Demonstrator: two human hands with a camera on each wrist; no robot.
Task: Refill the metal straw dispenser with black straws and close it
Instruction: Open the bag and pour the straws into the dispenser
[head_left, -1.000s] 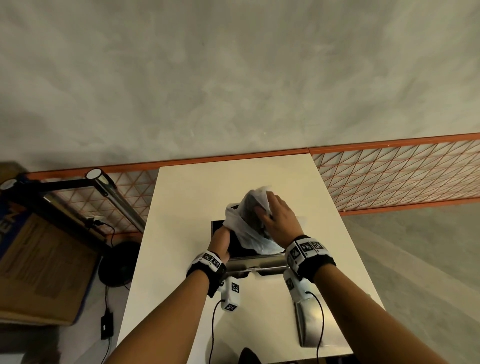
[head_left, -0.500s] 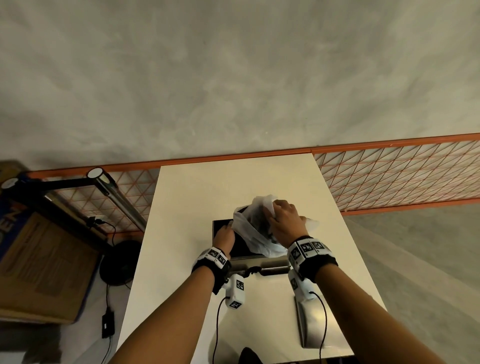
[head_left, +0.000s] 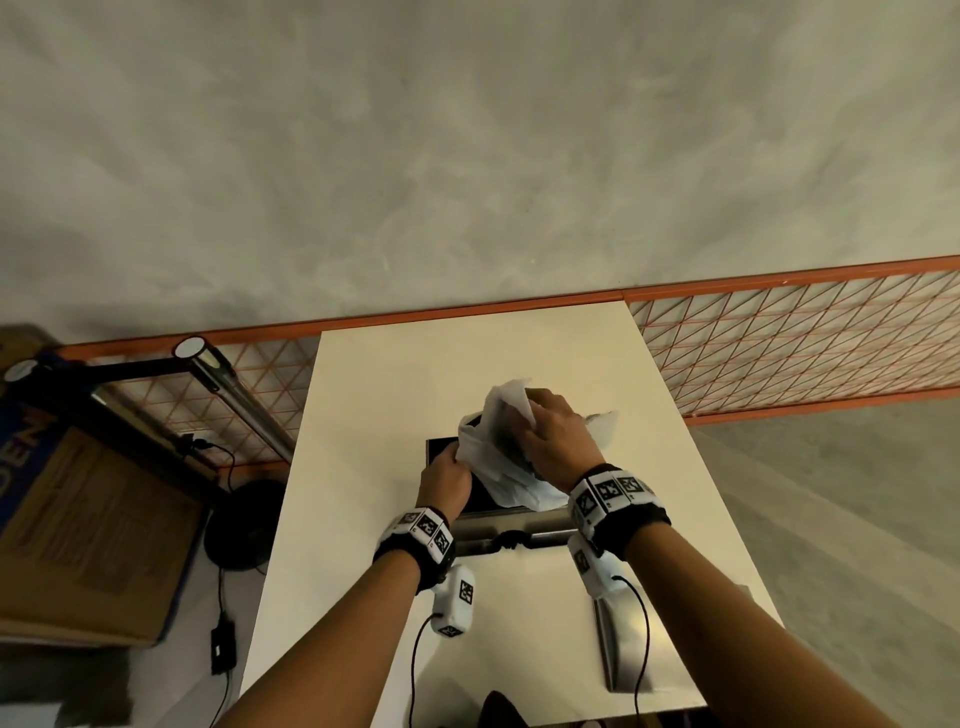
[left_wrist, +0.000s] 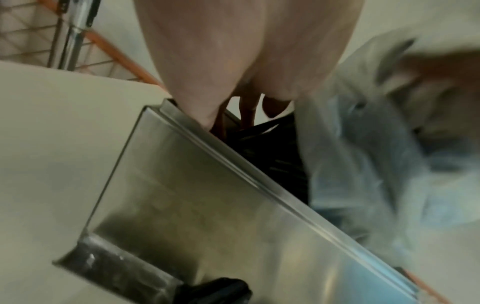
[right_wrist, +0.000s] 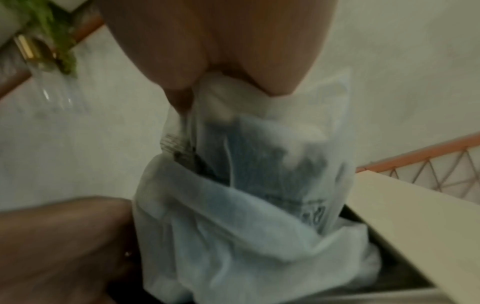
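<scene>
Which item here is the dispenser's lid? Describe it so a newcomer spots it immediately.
Start at the white table. The open metal straw dispenser sits mid-table, under both hands and the plastic bag. The lid lies nearer the person at the right edge: a flat, shiny steel piece, lying alone and untouched.

the right hand fills the top of the view, its fingers pinching the gathered top of a translucent white plastic bag. dark straws show blurred through the plastic. the bag's lower end hangs into the open metal dispenser, beside the pale table. the left hand sits at lower left, touching the bag. a clear glass vase with green stems stands at upper left.
</scene>
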